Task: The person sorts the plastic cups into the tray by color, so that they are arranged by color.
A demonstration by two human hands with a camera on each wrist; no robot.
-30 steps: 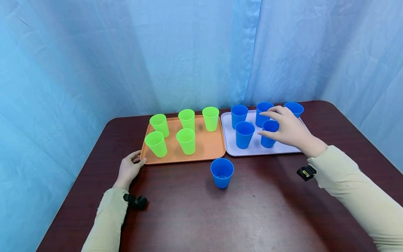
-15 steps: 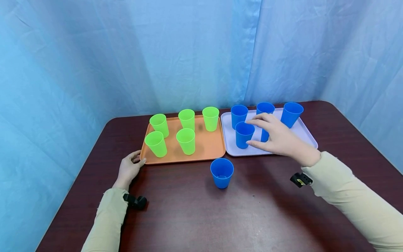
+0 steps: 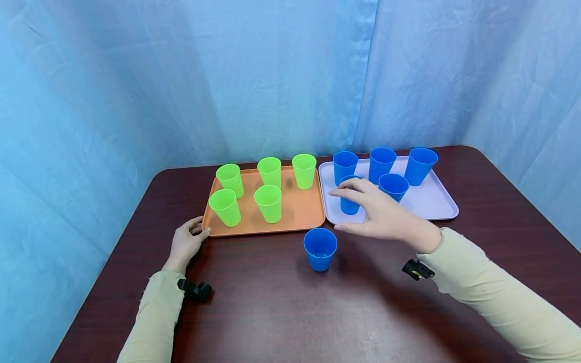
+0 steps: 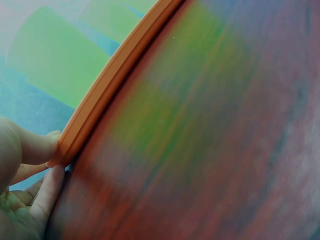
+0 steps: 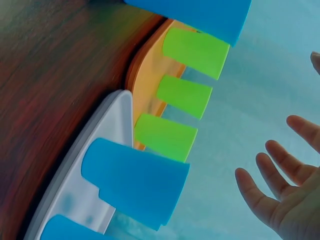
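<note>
Five bright green plastic cups [image 3: 270,202] stand on the orange plastic tray [image 3: 297,209] in the head view, and five blue plastic cups [image 3: 381,164] stand on the pale lilac tray [image 3: 431,200] beside it. A sixth, lone blue plastic cup [image 3: 320,249] stands upright on the dark wooden table [image 3: 281,312], just in front of the gap between the trays. The right hand [image 3: 381,214] hovers above the lilac tray's near left corner, near the lone cup, fingers spread and holding nothing. The left hand [image 3: 186,243] rests at the orange tray's near left corner.

From the left wrist, relaxed fingertips [image 4: 50,145] touch the orange rim [image 4: 107,85]; nothing is pinched.

From the right wrist, straight fingers [image 5: 272,175] hang in the air well apart from the blue cups on the lilac tray's edge [image 5: 107,122].

To take the lone cup cleanly, my judgement is that the right hand should come down around its upper wall and avoid brushing the tray cup behind it.
</note>
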